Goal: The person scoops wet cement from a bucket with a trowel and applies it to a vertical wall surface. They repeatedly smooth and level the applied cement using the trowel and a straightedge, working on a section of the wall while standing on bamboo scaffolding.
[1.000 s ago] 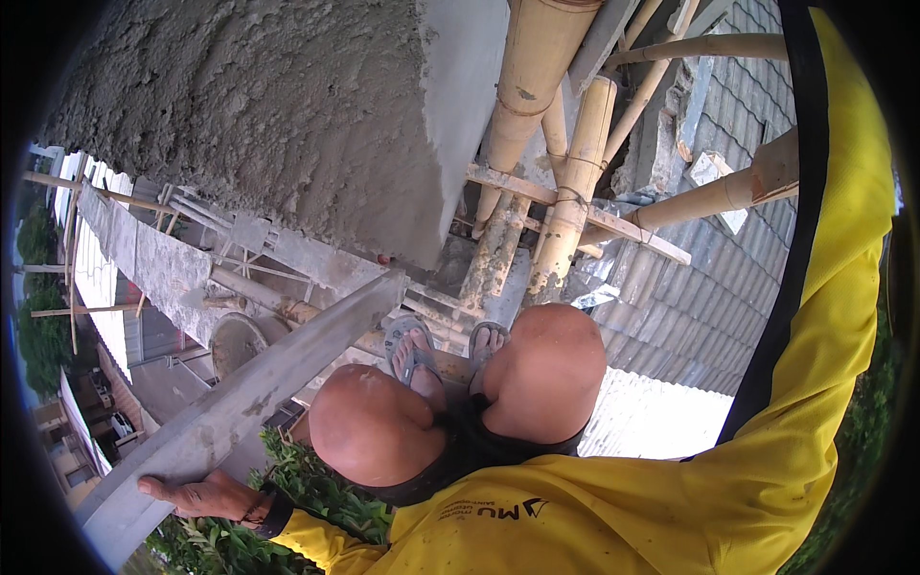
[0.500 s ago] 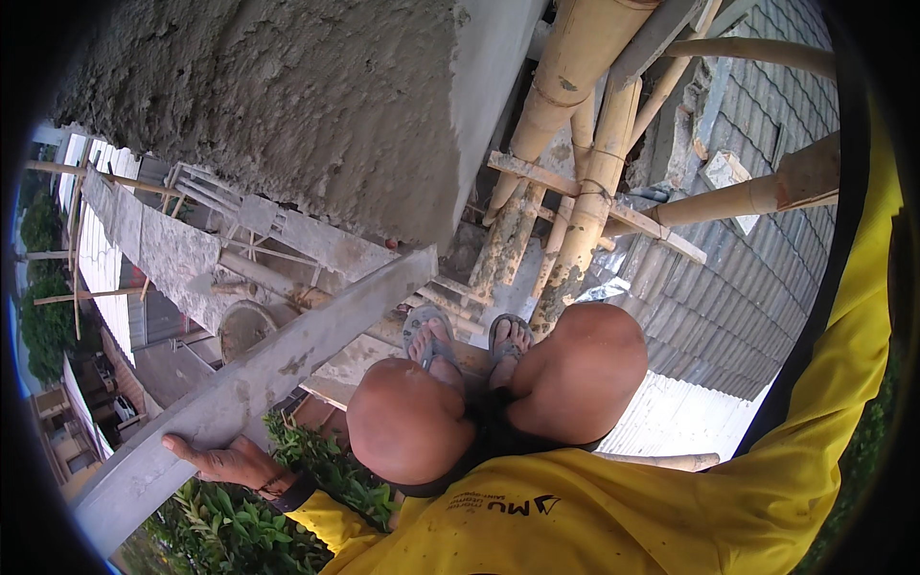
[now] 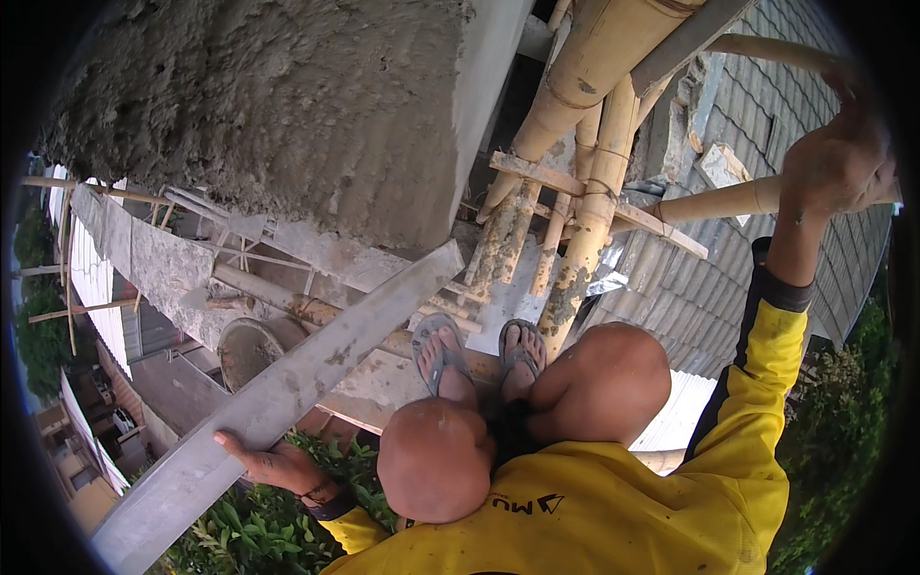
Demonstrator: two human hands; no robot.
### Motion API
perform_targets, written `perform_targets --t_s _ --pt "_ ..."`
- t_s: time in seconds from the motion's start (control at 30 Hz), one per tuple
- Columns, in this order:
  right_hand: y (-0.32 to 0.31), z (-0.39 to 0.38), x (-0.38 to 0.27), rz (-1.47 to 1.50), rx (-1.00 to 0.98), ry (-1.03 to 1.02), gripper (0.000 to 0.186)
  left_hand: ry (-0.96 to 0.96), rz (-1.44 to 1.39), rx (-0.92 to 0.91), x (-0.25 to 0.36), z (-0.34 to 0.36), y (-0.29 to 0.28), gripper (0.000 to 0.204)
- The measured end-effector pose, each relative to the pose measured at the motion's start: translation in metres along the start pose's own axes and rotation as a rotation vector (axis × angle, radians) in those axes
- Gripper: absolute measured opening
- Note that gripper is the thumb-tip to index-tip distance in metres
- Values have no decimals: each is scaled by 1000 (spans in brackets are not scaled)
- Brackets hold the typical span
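Observation:
My left hand is closed on the lower part of a long grey straightedge, thumb along its upper face and fingers hidden beneath. Dried mortar smears mark the bar. It slants up to the right, its far end by the lower corner of a rough, wet-looking mortared wall; whether they touch I cannot tell. Out to the right, my right hand is raised with fingers curled, overlapping a bamboo pole. The dark rim hides part of it, so what it holds, if anything, is unclear.
My sandalled feet stand on a narrow mortar-stained plank. Thick lashed bamboo poles rise ahead on the right. A round bucket sits left of the straightedge. Tiled roofing lies below right, and green foliage below left.
My right arm has swung into view at the right, its hand now over the bamboo pole. The straightedge and left hand have shifted slightly right in the picture as the view moved.

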State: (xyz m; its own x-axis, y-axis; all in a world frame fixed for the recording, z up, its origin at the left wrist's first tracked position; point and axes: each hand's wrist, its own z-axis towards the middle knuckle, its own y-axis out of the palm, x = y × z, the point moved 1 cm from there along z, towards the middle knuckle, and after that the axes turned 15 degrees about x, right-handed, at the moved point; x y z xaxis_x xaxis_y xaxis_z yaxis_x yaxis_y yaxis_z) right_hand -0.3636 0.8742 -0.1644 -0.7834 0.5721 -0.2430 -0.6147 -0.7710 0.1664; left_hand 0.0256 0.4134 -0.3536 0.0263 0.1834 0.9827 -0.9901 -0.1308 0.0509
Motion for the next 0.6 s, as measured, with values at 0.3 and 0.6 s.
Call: perform_targets --t_s 0.3,0.6 --pt "-112 -447 -60 -181 -1061 2303 82 -227 -117 72 12 -28 17 80" --pt "-30 -518 -92 138 -98 2433 61 -773 -74 -108 5 -75 -47 70"
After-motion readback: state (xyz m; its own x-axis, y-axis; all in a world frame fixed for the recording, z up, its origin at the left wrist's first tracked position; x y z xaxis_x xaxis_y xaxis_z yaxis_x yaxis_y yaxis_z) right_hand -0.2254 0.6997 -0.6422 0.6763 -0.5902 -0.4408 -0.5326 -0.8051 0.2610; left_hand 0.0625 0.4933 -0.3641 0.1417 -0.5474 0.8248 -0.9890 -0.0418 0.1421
